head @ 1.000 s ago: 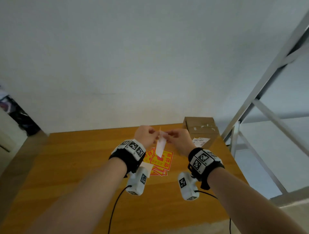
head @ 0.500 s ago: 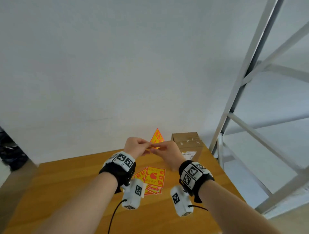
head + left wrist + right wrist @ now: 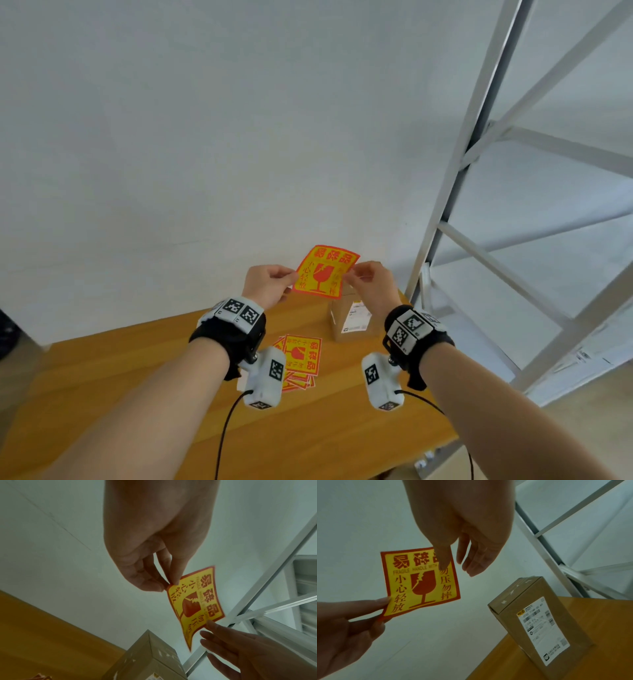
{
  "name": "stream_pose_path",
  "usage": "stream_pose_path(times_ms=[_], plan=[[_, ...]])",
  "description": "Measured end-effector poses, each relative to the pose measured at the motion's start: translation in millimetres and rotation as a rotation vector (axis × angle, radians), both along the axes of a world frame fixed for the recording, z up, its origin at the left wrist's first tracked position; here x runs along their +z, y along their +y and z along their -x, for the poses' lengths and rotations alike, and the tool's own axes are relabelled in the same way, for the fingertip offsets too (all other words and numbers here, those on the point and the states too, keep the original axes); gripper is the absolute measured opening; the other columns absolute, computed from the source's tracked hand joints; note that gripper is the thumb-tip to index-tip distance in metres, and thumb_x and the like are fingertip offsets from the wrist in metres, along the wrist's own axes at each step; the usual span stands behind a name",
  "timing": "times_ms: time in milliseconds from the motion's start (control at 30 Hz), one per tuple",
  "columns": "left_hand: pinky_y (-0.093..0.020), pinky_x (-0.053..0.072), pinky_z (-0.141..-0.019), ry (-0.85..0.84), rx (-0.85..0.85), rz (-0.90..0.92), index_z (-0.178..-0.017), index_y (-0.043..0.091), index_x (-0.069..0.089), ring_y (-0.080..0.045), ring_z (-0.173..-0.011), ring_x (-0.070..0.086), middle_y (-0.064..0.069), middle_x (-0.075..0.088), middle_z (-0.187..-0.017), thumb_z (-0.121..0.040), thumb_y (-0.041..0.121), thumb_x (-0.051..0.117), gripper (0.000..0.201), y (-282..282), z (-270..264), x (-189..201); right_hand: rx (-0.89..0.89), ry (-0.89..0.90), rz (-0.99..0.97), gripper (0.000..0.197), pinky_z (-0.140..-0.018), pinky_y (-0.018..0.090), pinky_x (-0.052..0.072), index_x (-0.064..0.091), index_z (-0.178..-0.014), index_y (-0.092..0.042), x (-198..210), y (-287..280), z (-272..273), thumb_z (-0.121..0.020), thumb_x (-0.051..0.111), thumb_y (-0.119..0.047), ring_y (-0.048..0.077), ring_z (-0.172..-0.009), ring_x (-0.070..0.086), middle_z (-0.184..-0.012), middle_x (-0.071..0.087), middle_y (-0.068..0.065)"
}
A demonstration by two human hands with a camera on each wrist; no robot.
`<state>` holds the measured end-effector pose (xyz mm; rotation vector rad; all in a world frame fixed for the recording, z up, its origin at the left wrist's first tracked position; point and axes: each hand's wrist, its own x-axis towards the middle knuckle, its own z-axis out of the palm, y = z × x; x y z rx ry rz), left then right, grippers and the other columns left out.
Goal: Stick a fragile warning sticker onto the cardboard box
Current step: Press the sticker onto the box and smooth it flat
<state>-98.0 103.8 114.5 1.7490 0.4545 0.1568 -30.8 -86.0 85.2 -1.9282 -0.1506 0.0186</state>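
Both hands pinch the sticker [image 3: 323,270] in the air: left hand [image 3: 267,286] at its 9 o'clock edge, right hand [image 3: 371,291] at 3 o'clock. The box [image 3: 352,317] stands on the tabletop [image 3: 137,377] just below, spare stickers [image 3: 303,359] at its 8 o'clock.

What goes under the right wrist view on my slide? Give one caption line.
Both hands, left hand and right hand, hold a fragile sticker above the table beside the cardboard box.
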Motion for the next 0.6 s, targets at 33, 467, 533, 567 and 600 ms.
stream_pose_path(times_ms=[33, 467, 533, 567, 600], plan=[[-0.021, 0.05, -0.057, -0.001, -0.006, 0.003, -0.077, 0.013, 0.067, -0.013, -0.061, 0.057, -0.004, 0.062, -0.07, -0.085, 0.01, 0.065, 0.009, -3, -1, 1, -0.022, 0.011, -0.007, 0.024, -0.079, 0.03, 0.052, 0.06, -0.099, -0.015, 0, -4, -3, -0.081, 0.07, -0.026, 0.016, -0.087, 0.061, -0.093, 0.066, 0.0], [-0.016, 0.045, -0.053, 0.018, 0.0, -0.057, -0.096, 0.009, 0.075, -0.009, -0.045, 0.047, -0.005, 0.063, -0.065, -0.075, 0.015, 0.077, 0.022, -48, -41, -2, -0.033, 0.088, -0.125, 0.019, -0.07, 0.024, 0.056, 0.065, -0.099, -0.002, 20, -50, -41, -0.088, 0.063, -0.017, 0.021, -0.083, 0.068, -0.093, 0.071, 0.011], [-0.024, 0.048, -0.061, 0.01, -0.011, -0.083, -0.093, 0.006, 0.075, -0.013, -0.053, 0.05, -0.007, 0.066, -0.07, -0.077, 0.017, 0.075, 0.019, -57, -51, -2, -0.019, 0.095, -0.129, 0.019, -0.073, 0.027, 0.057, 0.065, -0.099, -0.002, 20, -57, -56, -0.088, 0.063, -0.017, 0.023, -0.086, 0.069, -0.096, 0.072, 0.015], [-0.028, 0.05, -0.067, 0.005, -0.01, -0.095, -0.091, 0.006, 0.075, -0.015, -0.059, 0.052, -0.008, 0.068, -0.076, -0.079, 0.018, 0.073, 0.018, -61, -57, -2, -0.013, 0.094, -0.124, 0.019, -0.072, 0.026, 0.056, 0.065, -0.099, -0.001, 20, -59, -64, -0.088, 0.062, -0.016, 0.023, -0.086, 0.069, -0.097, 0.071, 0.015], [-0.031, 0.051, -0.071, 0.004, -0.003, -0.103, -0.089, 0.007, 0.074, -0.017, -0.064, 0.055, -0.008, 0.07, -0.081, -0.081, 0.021, 0.071, 0.017, -65, -63, -2, -0.005, 0.092, -0.116, 0.02, -0.07, 0.025, 0.056, 0.065, -0.1, -0.001, 19, -62, -72, -0.088, 0.062, -0.016, 0.022, -0.085, 0.068, -0.096, 0.071, 0.015]])
